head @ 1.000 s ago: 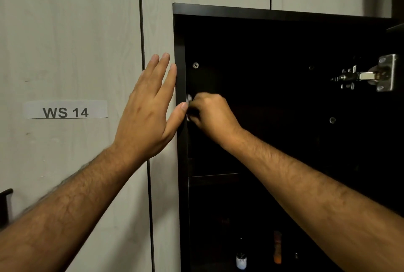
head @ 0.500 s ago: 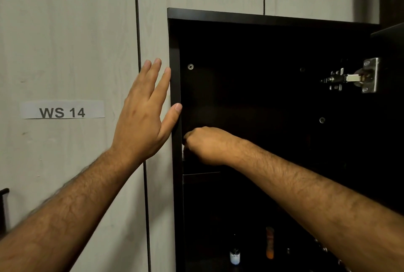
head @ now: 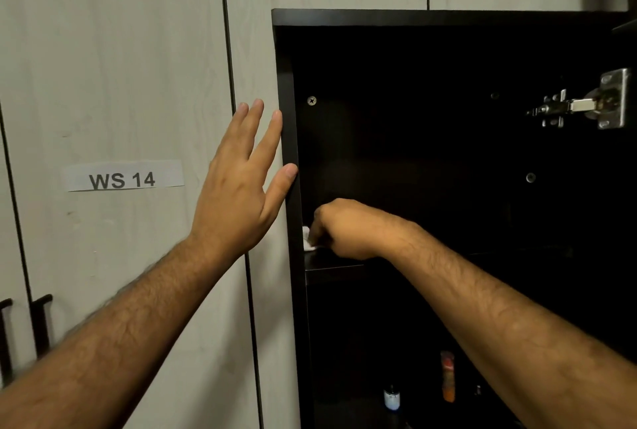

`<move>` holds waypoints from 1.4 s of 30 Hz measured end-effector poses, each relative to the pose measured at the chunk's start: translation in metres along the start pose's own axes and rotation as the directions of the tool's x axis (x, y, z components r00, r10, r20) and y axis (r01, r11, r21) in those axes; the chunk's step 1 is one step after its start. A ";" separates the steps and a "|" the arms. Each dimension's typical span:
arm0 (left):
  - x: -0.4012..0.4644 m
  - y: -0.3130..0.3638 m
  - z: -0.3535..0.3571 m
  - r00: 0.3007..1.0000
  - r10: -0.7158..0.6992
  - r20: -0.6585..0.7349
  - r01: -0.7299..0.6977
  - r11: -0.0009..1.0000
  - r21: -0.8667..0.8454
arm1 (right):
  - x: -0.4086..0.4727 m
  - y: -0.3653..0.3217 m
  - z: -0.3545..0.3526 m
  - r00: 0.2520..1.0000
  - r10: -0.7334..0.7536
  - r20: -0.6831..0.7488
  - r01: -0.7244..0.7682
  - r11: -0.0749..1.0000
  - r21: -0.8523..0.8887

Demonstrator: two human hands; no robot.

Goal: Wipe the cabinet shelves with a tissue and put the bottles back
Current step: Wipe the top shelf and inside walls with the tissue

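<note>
The dark cabinet point(head: 289, 90) stands open in front of me. My right hand point(head: 344, 230) is inside it, fingers curled round a white tissue point(head: 306, 239), low in the left corner just above the shelf point(head: 331, 263). My left hand point(head: 241, 184) lies flat with straight fingers against the cabinet's left front edge, thumb on the edge. Far below in the dark lower compartment stand a small dark bottle with a white label point(head: 392, 397) and an orange bottle point(head: 447, 377).
Pale wood-grain doors point(head: 138, 49) fill the left, one with a "WS 14" label point(head: 122, 178) and black handles point(head: 41, 325) low down. A metal hinge point(head: 586, 104) sticks out at the cabinet's upper right, where the open door's edge shows.
My right hand has slid down the cabinet's inner left side with the tissue, from about thumb height to the shelf corner. My left hand has stayed on the front edge.
</note>
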State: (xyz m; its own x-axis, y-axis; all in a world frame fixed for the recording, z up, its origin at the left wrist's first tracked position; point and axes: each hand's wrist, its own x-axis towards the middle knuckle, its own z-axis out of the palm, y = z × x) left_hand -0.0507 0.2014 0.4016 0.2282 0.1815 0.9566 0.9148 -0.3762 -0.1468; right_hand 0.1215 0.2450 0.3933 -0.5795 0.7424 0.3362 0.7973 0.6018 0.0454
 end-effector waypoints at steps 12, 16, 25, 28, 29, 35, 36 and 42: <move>0.006 0.003 -0.012 0.998 -0.060 -0.030 0.060 0.998 -0.008 | -0.003 0.005 0.011 0.992 0.084 -0.097 -0.011 0.808 0.589; 0.010 0.007 -0.018 0.994 -0.093 -0.063 0.091 0.995 -0.029 | 0.010 -0.001 0.019 0.942 0.311 -0.127 -0.020 0.429 0.903; 0.007 0.016 -0.025 0.992 -0.119 -0.035 0.121 0.988 0.097 | 0.030 -0.015 -0.041 0.728 0.345 -0.593 0.257 0.664 0.702; 0.009 0.017 -0.029 0.992 -0.122 -0.028 0.125 0.983 0.135 | 0.035 -0.018 -0.082 0.667 0.308 -0.679 0.355 0.670 0.652; 0.009 0.017 -0.030 0.993 -0.119 -0.022 0.121 0.982 0.147 | 0.037 -0.017 -0.091 0.665 0.296 -0.685 0.384 0.652 0.654; 0.007 0.018 -0.036 0.993 -0.113 0.028 0.105 0.974 0.202 | 0.036 0.005 -0.058 0.813 0.165 -0.559 0.263 0.753 0.604; 0.006 0.019 -0.036 0.992 -0.119 0.030 0.111 0.973 0.205 | 0.032 0.008 -0.046 0.859 0.123 -0.496 0.230 0.774 0.590; 0.006 0.024 -0.035 0.989 -0.145 0.018 0.137 0.967 0.215 | 0.017 0.000 -0.005 0.994 0.028 -0.108 0.032 0.857 0.515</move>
State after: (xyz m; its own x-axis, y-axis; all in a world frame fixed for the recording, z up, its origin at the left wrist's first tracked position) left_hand -0.0391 0.1612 0.4127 0.0994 0.2502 0.9631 0.9876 -0.1430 -0.0648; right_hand 0.1123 0.2562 0.4043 -0.5350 0.7230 0.4371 0.5779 0.6906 -0.4349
